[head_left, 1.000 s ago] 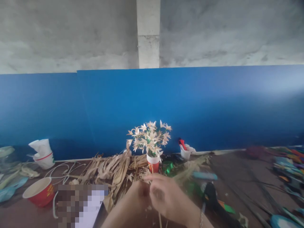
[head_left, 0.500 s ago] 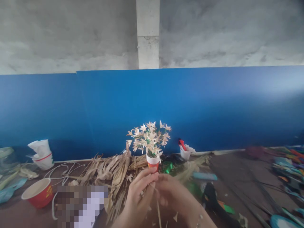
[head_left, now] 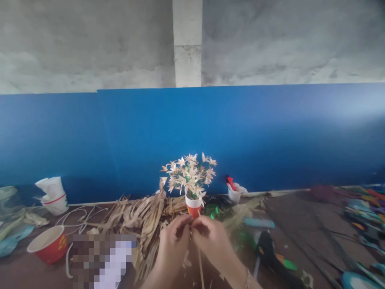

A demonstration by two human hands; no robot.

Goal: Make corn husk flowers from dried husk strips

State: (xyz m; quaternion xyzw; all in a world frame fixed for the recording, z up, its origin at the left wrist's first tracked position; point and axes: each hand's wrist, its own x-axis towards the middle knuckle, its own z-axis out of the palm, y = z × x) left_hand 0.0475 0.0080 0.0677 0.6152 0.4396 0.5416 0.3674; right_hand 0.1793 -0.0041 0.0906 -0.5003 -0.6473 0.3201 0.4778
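Note:
My left hand point(head_left: 173, 240) and my right hand point(head_left: 214, 240) meet at the fingertips, low in the middle of the head view. Both are closed in a pinch around something small and pale that I cannot make out. A thin pale strip point(head_left: 201, 267) shows below the fingers; whether it is held or lies on the table is unclear. Just beyond the fingertips stands a red and white paper cup point(head_left: 193, 202), its lower part hidden by my hands. It holds a bunch of cream star-shaped flowers point(head_left: 190, 174) with green stems.
Dried corn husks point(head_left: 144, 214) lie left of the cup. Farther left are a red paper bowl point(head_left: 48, 245), a white cable point(head_left: 82, 216) and a white cup point(head_left: 55, 196). A small white tub point(head_left: 234, 194), black scissors-like handles point(head_left: 267, 249) and coloured clutter point(head_left: 363, 216) are on the right.
My hands have turned and drawn a little lower, their fingertips now pinched together in front of the cup. More of the cup shows. The flowers have not moved.

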